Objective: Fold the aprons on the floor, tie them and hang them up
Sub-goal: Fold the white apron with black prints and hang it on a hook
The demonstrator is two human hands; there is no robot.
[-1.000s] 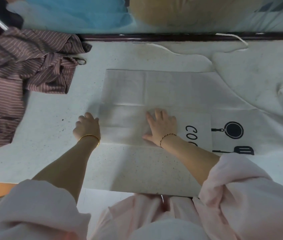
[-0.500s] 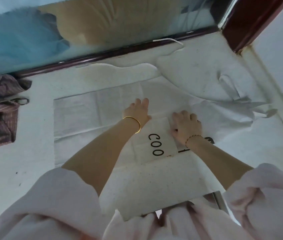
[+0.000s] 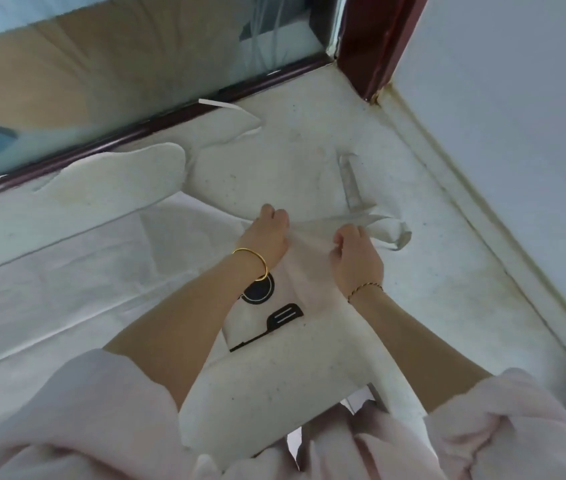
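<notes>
White apron (image 3: 108, 271), black utensil print (image 3: 276, 318)

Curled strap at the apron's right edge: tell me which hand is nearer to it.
Right. The right hand grips the apron just left of the curled strap; the left hand grips it farther left, beyond the right hand.

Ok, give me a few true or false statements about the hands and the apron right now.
1. Both the left hand and the right hand grip the white apron. True.
2. The gold bangle is on the right wrist. False: it is on the left wrist.
3. The apron bears a black pan print. True.
4. The apron hangs from a hook. False: it lies on the floor.
</notes>
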